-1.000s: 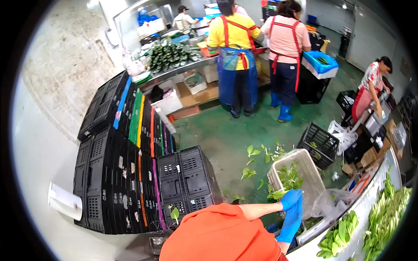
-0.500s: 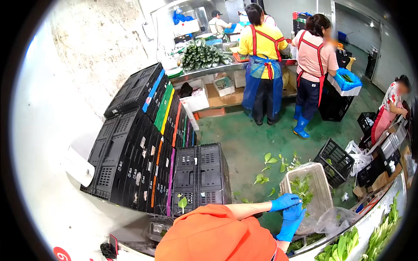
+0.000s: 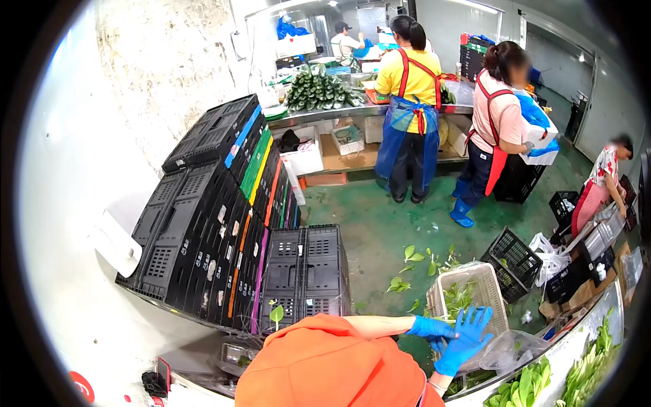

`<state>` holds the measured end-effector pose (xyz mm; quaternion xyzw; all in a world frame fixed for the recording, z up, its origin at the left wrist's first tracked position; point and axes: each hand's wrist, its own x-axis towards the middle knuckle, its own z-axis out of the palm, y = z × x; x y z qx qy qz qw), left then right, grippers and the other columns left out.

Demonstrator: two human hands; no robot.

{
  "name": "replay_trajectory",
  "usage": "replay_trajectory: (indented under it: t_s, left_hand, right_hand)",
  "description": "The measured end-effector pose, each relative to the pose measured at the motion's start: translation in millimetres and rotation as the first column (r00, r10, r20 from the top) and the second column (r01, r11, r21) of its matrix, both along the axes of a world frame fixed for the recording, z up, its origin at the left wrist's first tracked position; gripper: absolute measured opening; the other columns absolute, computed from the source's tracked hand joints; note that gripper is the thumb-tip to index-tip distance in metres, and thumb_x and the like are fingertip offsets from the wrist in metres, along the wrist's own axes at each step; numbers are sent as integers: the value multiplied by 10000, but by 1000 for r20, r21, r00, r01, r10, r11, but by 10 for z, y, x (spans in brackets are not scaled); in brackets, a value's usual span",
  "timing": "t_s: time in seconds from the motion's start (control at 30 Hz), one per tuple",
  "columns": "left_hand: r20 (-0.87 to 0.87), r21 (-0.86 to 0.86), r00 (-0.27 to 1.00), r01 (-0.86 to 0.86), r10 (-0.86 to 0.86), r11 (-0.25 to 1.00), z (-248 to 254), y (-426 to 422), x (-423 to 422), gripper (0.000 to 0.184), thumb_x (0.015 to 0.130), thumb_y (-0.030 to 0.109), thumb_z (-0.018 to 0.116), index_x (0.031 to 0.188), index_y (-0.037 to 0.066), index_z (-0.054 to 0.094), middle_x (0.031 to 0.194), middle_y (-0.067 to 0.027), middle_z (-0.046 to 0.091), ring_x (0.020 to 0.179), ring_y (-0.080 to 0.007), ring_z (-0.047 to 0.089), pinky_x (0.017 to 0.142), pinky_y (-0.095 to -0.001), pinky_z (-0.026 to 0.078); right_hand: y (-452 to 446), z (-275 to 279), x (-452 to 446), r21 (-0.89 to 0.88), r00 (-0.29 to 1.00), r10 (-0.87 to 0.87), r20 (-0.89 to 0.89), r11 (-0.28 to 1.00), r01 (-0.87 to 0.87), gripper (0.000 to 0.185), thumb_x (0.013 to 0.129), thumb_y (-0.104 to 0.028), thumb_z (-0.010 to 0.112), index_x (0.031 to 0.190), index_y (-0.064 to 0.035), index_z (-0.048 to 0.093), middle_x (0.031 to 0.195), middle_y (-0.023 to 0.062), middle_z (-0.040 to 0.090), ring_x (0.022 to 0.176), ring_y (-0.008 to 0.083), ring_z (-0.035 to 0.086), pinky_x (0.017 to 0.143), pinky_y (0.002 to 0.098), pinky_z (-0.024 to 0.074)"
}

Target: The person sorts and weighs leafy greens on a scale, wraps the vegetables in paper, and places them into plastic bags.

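Both of my hands wear blue gloves and are held over a pale plastic basket [image 3: 498,298] with loose green leaves [image 3: 459,298] inside. My right hand [image 3: 468,341] is open, its fingers spread wide and nothing between them. Beside it, my left hand [image 3: 431,328] reaches across with its fingers stretched toward the right palm, touching or nearly touching it. Part of the left fingers is hidden behind the right hand. An orange garment [image 3: 325,366] covers the torso at the bottom.
Black folded crates [image 3: 196,230] are stacked at left, with a lower stack [image 3: 304,275] nearby. Leaves [image 3: 399,285] lie on the green floor. A black crate [image 3: 513,264] leans beyond the basket. Leafy greens [image 3: 522,385] lie at lower right. Several co-workers stand farther off.
My hands were close together with fingers pinched; now the right fingers are spread. A co-worker in pink has lifted a white box with blue lining.
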<state>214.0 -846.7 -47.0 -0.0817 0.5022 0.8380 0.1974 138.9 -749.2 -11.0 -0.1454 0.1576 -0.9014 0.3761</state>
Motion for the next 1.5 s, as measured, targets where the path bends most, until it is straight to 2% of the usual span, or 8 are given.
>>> replay_trajectory:
  t_s: [0.3, 0.9, 0.93, 0.97, 1.0, 1.07, 1.27, 1.5]
  left_hand:
    - [-133, -114, 971, 182, -197, 977, 100, 219, -64, 343, 843, 398, 533, 803, 58, 561, 620, -59, 578, 548, -133, 555, 524, -258, 467]
    - [-274, -367, 697, 560, -662, 742, 196, 960, -585, 202, 844, 227, 546, 796, 33, 578, 664, -20, 577, 585, -100, 523, 557, -264, 433]
    - [-125, -256, 693, 669, -710, 698, 300, 943, -584, 208, 849, 230, 535, 823, 30, 587, 699, -20, 584, 624, -97, 532, 582, -263, 440]
    - [-223, -375, 653, 628, -724, 682, -136, 1043, -712, 209, 859, 227, 519, 849, 31, 593, 711, -27, 589, 643, -96, 539, 594, -257, 445]
    - [-79, -295, 715, 649, -695, 701, 287, 1008, -639, 211, 862, 230, 514, 853, 36, 595, 690, -28, 587, 631, -100, 537, 593, -255, 446]
    - [-57, -392, 682, 657, -730, 644, 315, 1093, -745, 219, 862, 241, 509, 859, 39, 595, 680, -30, 597, 598, -99, 535, 580, -241, 444]
    - [12, -365, 721, 648, -692, 669, 456, 1283, -1455, 256, 872, 274, 493, 852, 40, 593, 674, -33, 612, 633, -110, 571, 590, -228, 430]
    - [-446, -484, 779, 205, -441, 851, 714, 1981, -2991, 213, 847, 232, 552, 818, 23, 575, 642, -12, 555, 595, -81, 515, 567, -225, 416]
  right_hand:
    - [269, 136, -19, -150, 986, -93, 137, 982, 114, 678, 859, -552, 289, 1381, -135, 177, 1434, 51, 163, 1322, 266, 106, 1054, 506, 75]
    - [1100, 165, -215, 120, 749, -597, 287, 798, 590, 623, 877, -526, 287, 1352, -124, 258, 1416, 95, 207, 1311, 262, 167, 1057, 475, 91]
    - [1230, 24, -230, 129, 721, -635, 278, 769, 627, 613, 881, -515, 291, 1346, -115, 273, 1413, 94, 216, 1309, 261, 177, 1055, 474, 101]
    - [1272, -184, -265, 79, 723, -659, 207, 748, 659, 594, 883, -495, 304, 1332, -105, 302, 1397, 94, 257, 1297, 260, 209, 1051, 472, 126]
    - [1331, -333, -315, -358, 859, -491, 145, 783, 509, 559, 896, -459, 305, 1317, -92, 327, 1370, 97, 315, 1283, 264, 244, 1049, 468, 140]
    - [1451, -302, -289, 21, 641, -746, 183, 654, 756, 523, 910, -428, 303, 1278, -64, 379, 1291, 102, 420, 1220, 277, 349, 1016, 469, 223]
    - [1940, -56, -215, 449, 247, -969, 13, 226, 864, 532, 911, -411, 358, 1281, -29, 354, 1248, 144, 430, 1145, 246, 428, 948, 367, 345]
    - [2694, -256, -375, 743, -72, -878, -474, -443, 502, 486, 874, -310, 490, 1239, 2, 410, 1071, 97, 542, 981, 191, 527, 828, 294, 416]
